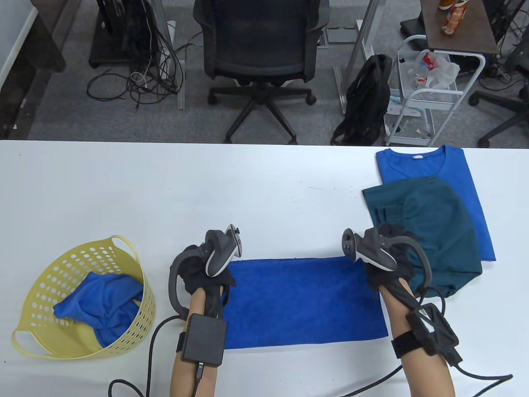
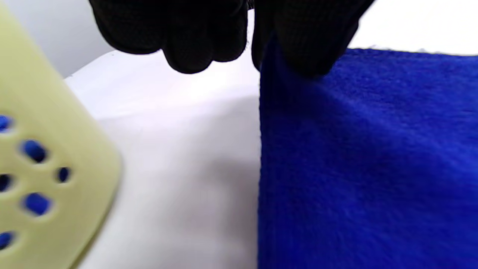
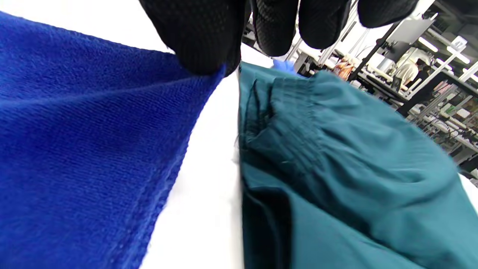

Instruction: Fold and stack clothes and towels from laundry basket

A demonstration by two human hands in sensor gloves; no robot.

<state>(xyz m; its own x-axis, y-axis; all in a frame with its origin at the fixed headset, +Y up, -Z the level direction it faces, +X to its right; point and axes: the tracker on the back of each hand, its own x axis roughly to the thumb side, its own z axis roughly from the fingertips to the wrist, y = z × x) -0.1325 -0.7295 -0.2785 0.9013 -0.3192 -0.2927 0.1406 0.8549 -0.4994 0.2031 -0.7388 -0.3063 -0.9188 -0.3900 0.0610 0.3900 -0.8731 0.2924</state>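
A dark blue towel (image 1: 303,302) lies flat on the white table (image 1: 165,198), folded into a long strip. My left hand (image 1: 206,269) pinches its far left corner; the left wrist view shows the gloved fingers (image 2: 298,41) on the towel (image 2: 366,157) edge. My right hand (image 1: 382,260) pinches the far right corner; the right wrist view shows the fingers (image 3: 203,41) on the towel (image 3: 86,142) corner. A yellow laundry basket (image 1: 124,256) at the left holds a crumpled blue garment (image 1: 103,302).
At the right, a folded teal garment (image 1: 430,231) lies on a folded blue T-shirt (image 1: 430,165), close beside my right hand; it also shows in the right wrist view (image 3: 336,168). The basket wall (image 2: 41,157) is near my left hand. An office chair (image 1: 260,53) stands beyond the table.
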